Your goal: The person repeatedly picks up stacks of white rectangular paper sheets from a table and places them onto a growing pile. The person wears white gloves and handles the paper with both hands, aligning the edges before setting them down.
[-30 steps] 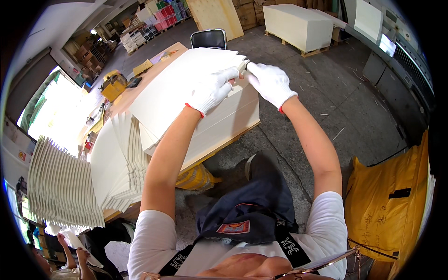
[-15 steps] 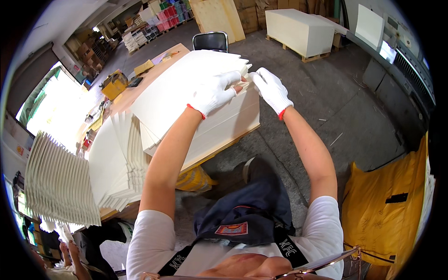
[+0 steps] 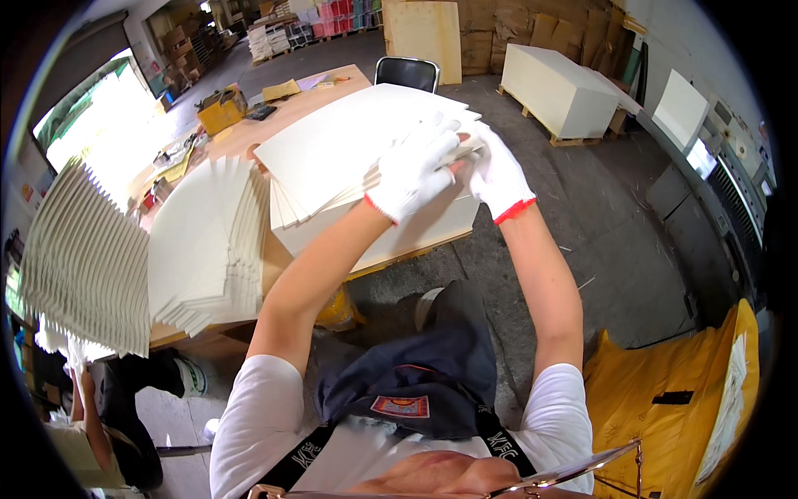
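Note:
A tall stack of large white paper sheets [image 3: 341, 133] lies on the table in front of me. My left hand [image 3: 416, 170], in a white glove with bare fingertips, closes on the sheets' right-hand edge, thumb and fingers at the corner. Close beside it, my right hand [image 3: 500, 176], gloved in white with a red cuff, has its fingers bent around the same edge. Several top sheets are slightly fanned at their near left corner. The exact finger contact is partly hidden by the gloves.
Left of the stack stand a fanned pile of sheets [image 3: 195, 249] and a rippled pile [image 3: 83, 258]. A yellow box [image 3: 221, 112] is farther back on the wooden table [image 3: 353, 79]. Beyond are a black chair [image 3: 407, 73] and a palletised white stack [image 3: 553, 91]. Another person works at lower left.
My view has turned, so the table appears farther right. The top sheets look more fanned at their near left corner. Both hands remain at the stack's right edge, now closer together.

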`<state>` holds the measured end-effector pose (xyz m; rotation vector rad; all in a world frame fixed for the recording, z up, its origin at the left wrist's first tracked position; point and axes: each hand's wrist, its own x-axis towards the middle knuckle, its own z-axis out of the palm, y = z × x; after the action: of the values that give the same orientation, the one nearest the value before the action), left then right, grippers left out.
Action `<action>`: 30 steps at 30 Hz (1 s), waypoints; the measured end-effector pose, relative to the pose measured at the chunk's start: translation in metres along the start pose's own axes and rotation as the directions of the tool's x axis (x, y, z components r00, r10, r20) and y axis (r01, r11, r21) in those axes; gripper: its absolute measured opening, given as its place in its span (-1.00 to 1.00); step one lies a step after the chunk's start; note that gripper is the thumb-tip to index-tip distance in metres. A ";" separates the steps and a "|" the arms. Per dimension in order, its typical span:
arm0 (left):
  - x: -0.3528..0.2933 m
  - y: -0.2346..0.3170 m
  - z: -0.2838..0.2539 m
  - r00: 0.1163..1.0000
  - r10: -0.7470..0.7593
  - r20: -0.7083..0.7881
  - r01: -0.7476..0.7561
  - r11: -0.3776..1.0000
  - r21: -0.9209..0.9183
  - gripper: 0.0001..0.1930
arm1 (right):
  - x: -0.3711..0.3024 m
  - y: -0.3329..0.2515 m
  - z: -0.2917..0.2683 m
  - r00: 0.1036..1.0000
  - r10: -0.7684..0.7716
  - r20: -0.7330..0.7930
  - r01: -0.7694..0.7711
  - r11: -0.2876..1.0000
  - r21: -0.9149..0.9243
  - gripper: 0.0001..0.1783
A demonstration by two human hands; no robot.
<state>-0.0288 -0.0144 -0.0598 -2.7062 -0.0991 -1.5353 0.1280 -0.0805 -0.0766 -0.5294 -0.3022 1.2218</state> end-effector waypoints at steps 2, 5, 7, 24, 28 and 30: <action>-0.019 0.012 -0.024 0.985 0.091 -0.147 -0.119 0.974 -0.195 -0.65 | 0.002 0.016 -0.001 0.962 0.190 0.195 -0.180 0.981 -0.065 -0.62; -0.083 0.021 -0.061 0.997 0.044 -0.066 -0.048 0.997 -0.066 -0.75 | 0.004 0.067 0.029 0.980 0.195 0.034 -0.187 0.969 -0.161 -0.62; -0.115 0.019 -0.085 0.989 -0.149 0.027 0.149 0.988 -0.025 -0.81 | -0.003 0.084 0.045 0.977 0.214 -0.007 -0.212 0.963 -0.166 -0.57; -0.195 0.029 -0.125 0.456 -0.658 0.599 0.215 -0.571 -0.792 0.07 | -0.136 0.014 0.012 0.978 0.093 -0.184 -0.177 0.837 -0.518 -0.68; -0.168 0.033 -0.142 0.319 -0.630 0.708 0.401 -0.587 -0.703 -0.29 | -0.181 -0.002 -0.014 0.978 0.116 -0.174 -0.191 0.836 -0.515 -0.68; -0.152 0.052 -0.153 0.188 -0.720 0.668 0.470 -0.531 -0.705 -0.51 | -0.186 -0.004 -0.027 0.984 0.154 -0.092 -0.180 0.827 -0.533 -0.66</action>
<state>-0.2344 -0.0814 -0.1112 -3.1841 -2.3697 -3.1958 0.0842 -0.2628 -0.0866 -1.0937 -0.5807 1.2896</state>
